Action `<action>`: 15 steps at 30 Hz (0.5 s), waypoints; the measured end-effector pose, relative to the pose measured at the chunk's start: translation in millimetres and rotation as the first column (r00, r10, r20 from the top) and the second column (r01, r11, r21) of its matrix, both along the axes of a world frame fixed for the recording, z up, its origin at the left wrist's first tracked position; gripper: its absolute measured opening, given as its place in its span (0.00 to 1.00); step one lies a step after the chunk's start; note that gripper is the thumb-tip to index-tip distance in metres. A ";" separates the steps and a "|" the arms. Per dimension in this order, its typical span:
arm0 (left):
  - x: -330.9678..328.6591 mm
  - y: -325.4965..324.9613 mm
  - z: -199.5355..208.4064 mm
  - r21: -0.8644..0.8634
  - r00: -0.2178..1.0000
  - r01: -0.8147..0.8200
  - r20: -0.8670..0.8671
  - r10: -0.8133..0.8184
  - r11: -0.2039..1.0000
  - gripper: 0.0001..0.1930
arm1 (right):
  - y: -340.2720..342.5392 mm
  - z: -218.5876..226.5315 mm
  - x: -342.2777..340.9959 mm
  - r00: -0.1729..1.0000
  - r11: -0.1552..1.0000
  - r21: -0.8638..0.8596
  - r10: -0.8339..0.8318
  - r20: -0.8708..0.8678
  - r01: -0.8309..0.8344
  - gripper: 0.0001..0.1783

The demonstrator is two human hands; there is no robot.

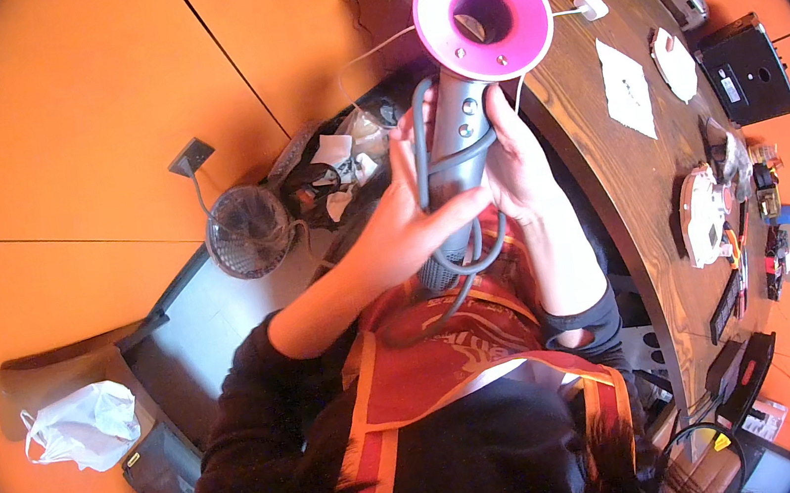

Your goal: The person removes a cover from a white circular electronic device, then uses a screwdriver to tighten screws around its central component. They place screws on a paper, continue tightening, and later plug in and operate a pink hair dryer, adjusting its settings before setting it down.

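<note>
- Gripping the hair dryer [461, 128] by its grey handle, the left hand [411, 214] and right hand [515, 156] are pressing from both sides, before the red apron [400, 360].
- Grey cord [420, 148] is looping around the handle.
- To the right, white paper [627, 88] is lying on the wooden desk [635, 175].
- Farther left, a mesh bin [231, 253] is standing.

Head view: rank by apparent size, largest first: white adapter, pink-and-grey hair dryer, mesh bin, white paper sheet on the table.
1. hair dryer (held near the camera, which enlarges it)
2. mesh bin
3. white paper sheet
4. white adapter
</note>
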State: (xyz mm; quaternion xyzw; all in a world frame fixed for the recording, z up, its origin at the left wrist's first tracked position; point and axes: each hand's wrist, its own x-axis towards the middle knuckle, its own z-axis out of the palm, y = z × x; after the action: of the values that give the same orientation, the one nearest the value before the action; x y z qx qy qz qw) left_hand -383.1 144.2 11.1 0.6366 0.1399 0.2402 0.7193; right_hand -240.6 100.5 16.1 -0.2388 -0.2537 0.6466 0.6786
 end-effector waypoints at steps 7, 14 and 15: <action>12.5 -32.8 20.6 0.153 0.986 -0.168 0.040 0.163 0.974 0.40 | -25.3 15.8 1.9 0.993 0.993 0.000 -0.118 0.008 0.118 0.35; 24.2 -48.6 10.2 0.196 0.980 -0.198 0.069 0.188 0.960 0.37 | -48.1 30.1 1.7 0.933 0.956 0.001 -0.287 0.217 0.294 0.22; 29.1 -50.1 6.7 0.225 0.976 -0.217 0.079 0.204 0.950 0.36 | -54.0 31.2 -0.5 0.863 0.910 -0.062 -0.366 0.347 0.411 0.17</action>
State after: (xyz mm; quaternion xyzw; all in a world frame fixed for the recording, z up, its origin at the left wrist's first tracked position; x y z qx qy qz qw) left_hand -354.0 94.1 17.8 0.6910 0.1583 0.3477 0.6136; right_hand -241.1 46.5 47.3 -0.4342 -0.2656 0.4629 0.7257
